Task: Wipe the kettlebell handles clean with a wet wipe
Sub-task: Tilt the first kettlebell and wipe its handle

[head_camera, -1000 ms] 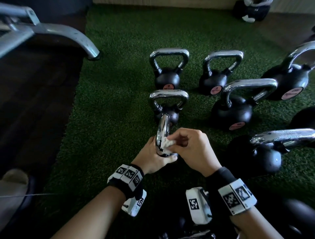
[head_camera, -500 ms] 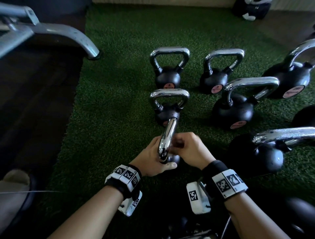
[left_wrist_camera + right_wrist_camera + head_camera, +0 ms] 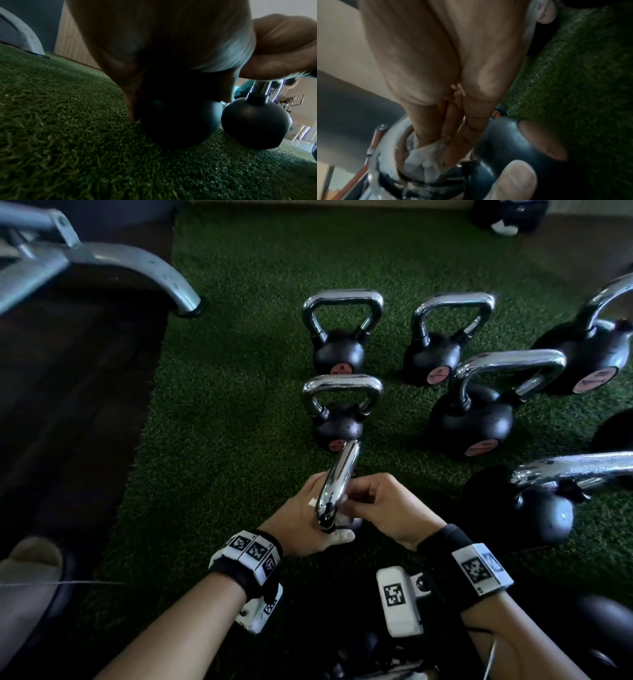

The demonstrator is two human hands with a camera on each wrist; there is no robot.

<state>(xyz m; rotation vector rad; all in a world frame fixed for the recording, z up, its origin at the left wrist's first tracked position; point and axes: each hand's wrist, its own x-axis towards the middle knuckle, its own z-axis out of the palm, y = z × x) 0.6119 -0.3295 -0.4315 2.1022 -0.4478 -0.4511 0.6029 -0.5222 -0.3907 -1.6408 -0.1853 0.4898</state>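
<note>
Mid-wipe: right hand pinches wet wipe inside kettlebell handle, near-center turf at 6 o'clock; left hand grips the kettlebell, steadying. Next likely: rub along handle toward 12 o'clock

Your left hand and right hand cover the lower part of the chrome handle in the head view; the black ball beneath shows only as a sliver. The wet wipe shows there as a small white scrap, with most of it tucked behind your fingers. The right wrist view is blurred: the wet wipe reads as a pale wad, its edges unclear. In the left wrist view your palm fills the upper frame and hides the handle. The pink labels on the other kettlebells are too small to read. The far-right kettlebell is cut off by the frame edge. How your left fingers lie cannot be told.
</note>
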